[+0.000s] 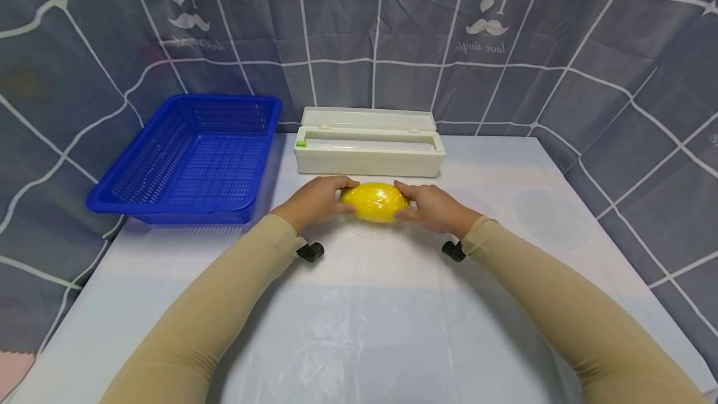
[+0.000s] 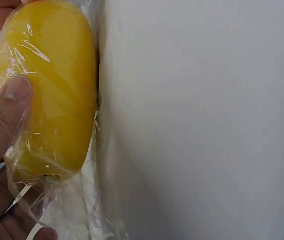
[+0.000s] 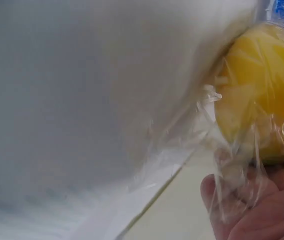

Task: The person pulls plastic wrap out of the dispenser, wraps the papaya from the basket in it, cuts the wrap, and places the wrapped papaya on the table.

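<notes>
A smooth yellow oval fruit [image 1: 374, 202], wrapped in clear cling film, is held over the table between both hands. My left hand [image 1: 316, 200] grips its left end, and in the left wrist view the thumb [image 2: 13, 100] presses on the wrapped skin. My right hand [image 1: 439, 206] holds the opposite end, with fingers [image 3: 277, 200] curled beneath it. Loose, crumpled cling film [image 3: 237, 185] trails from the fruit in the right wrist view. Just beyond the hands stands a cream cling film box [image 1: 369, 161], its lid [image 1: 367, 118] raised and a small green slider [image 1: 301, 143] at its left end.
A blue plastic basket [image 1: 168, 209] sits at the back left of the white-covered table [image 1: 359, 329]. Grey curtains [image 1: 336, 24] with white lines surround the back and sides. Black wrist cameras [image 1: 311, 252] are strapped under both sleeves.
</notes>
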Tool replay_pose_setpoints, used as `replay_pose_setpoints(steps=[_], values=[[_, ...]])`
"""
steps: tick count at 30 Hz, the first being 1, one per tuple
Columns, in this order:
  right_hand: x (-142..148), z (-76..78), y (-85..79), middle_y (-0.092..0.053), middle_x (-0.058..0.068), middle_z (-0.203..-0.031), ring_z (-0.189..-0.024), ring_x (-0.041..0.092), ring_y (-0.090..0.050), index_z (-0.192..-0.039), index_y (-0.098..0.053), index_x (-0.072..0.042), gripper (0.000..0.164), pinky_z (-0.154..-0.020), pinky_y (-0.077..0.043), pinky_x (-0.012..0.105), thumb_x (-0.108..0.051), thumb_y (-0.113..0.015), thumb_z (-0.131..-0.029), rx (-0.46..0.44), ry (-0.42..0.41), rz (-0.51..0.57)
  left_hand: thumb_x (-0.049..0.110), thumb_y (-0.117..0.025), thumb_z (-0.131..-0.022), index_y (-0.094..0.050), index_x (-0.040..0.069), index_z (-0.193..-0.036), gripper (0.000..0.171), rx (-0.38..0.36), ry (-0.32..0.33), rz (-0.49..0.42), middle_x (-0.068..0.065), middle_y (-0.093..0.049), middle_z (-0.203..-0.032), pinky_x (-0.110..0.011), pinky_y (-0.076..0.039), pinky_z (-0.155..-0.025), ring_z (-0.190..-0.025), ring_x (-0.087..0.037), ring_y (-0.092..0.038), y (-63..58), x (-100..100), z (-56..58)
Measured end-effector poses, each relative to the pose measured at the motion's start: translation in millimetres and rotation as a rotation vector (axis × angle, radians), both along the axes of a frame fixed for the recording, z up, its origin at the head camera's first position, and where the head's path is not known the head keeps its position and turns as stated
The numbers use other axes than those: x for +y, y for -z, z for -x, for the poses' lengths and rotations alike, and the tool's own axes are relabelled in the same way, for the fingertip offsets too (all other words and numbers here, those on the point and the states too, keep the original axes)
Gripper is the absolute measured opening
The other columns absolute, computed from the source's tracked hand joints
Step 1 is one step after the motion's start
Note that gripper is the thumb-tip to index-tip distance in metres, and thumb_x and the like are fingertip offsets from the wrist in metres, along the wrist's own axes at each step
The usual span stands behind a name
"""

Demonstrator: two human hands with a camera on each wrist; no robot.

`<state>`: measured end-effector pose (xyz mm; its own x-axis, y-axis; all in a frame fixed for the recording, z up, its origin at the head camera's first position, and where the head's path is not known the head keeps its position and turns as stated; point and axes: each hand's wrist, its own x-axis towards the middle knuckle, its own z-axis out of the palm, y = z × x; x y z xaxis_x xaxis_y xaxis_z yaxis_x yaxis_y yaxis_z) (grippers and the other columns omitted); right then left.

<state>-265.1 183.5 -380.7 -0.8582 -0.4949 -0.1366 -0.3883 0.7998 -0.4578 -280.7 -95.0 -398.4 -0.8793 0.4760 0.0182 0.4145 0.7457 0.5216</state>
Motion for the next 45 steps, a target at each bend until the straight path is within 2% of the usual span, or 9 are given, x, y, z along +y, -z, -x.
replay_pose_setpoints(steps=[7,15,17,23,29,33,39,45], values=[[0,-0.8,0.8,-0.047,0.018,-0.16,-0.138,0.032,-0.058,-0.165,-0.03,-0.007,0.081,-0.12,-0.042,0.053,-0.033,-0.072,-0.101,-0.028,0.048,0.01,0.03,-0.086,-0.089,-0.061,0.014,-0.146,0.064,-0.004,-0.02,-0.001,-0.007,-0.065,-0.147,-0.046,-0.04,-0.123,-0.137,-0.028,-0.06,0.1,1,-2.4],[1,-0.8,6.0,-0.042,0.017,-0.164,-0.133,0.029,-0.059,-0.167,-0.027,-0.01,0.082,-0.119,-0.043,0.053,-0.032,-0.071,-0.102,-0.047,0.053,0.038,0.032,-0.086,-0.089,-0.062,0.016,-0.145,0.063,-0.005,-0.036,-0.028,-0.004,-0.07,-0.138,-0.045,-0.044,-0.118,-0.127,-0.025,-0.063,4.5,0,-4.5],[1,-1.1,7.2,-0.042,0.018,-0.164,-0.136,0.03,-0.058,-0.167,-0.025,-0.01,0.082,-0.119,-0.043,0.053,-0.033,-0.07,-0.102,-0.046,0.049,0.03,0.033,-0.087,-0.088,-0.062,0.016,-0.144,0.064,0.002,-0.033,-0.032,-0.004,-0.07,-0.138,-0.045,-0.045,-0.118,-0.126,-0.025,-0.064,6.0,0,-4.8],[0,-2.6,9.1,-0.04,0.022,-0.164,-0.149,0.037,-0.047,-0.168,-0.017,-0.004,0.084,-0.122,-0.039,0.053,-0.034,-0.065,-0.105,0.002,0.012,-0.036,0.034,-0.087,-0.088,-0.062,0.016,-0.145,0.065,0.015,-0.036,-0.025,-0.003,-0.07,-0.139,-0.045,-0.045,-0.117,-0.126,-0.025,-0.064,6.5,0,-5.4],[-3,-5.3,8.0,-0.023,0.026,-0.171,-0.155,0.039,-0.036,-0.166,-0.003,0.006,0.082,-0.126,-0.033,0.052,-0.033,-0.051,-0.112,0.052,-0.05,-0.142,0.037,-0.086,-0.088,-0.061,0.016,-0.145,0.066,0.016,-0.042,-0.018,-0.004,-0.07,-0.139,-0.045,-0.045,-0.117,-0.126,-0.026,-0.064,7.1,-1,-6.4],[-4,-4.3,3.3,-0.017,0.026,-0.172,-0.156,0.041,-0.034,-0.165,-0.001,0.007,0.083,-0.128,-0.029,0.054,-0.036,-0.048,-0.112,0.043,-0.07,-0.158,0.039,-0.086,-0.088,-0.061,0.014,-0.145,0.067,0.02,-0.048,-0.011,-0.005,-0.069,-0.14,-0.046,-0.045,-0.117,-0.128,-0.026,-0.064,8.7,-1,-6.7],[-5,-0.8,1.1,-0.031,0.024,-0.168,-0.153,0.039,-0.041,-0.166,-0.014,0.003,0.081,-0.127,-0.031,0.054,-0.046,-0.048,-0.111,0.01,-0.02,-0.083,0.04,-0.086,-0.088,-0.061,0.015,-0.145,0.067,-0.001,-0.054,-0.013,-0.004,-0.069,-0.14,-0.045,-0.045,-0.118,-0.127,-0.025,-0.064,11.6,-2,-7.1],[-3,2.6,4.3,-0.047,0.024,-0.159,-0.145,0.041,-0.051,-0.166,-0.027,-0.007,0.077,-0.122,-0.037,0.057,-0.046,-0.057,-0.107,0.003,0.063,-0.045,0.035,-0.086,-0.089,-0.06,0.015,-0.145,0.065,-0.007,-0.03,-0.033,-0.003,-0.068,-0.141,-0.046,-0.045,-0.118,-0.129,-0.025,-0.063,9.1,-2,-7.4]])
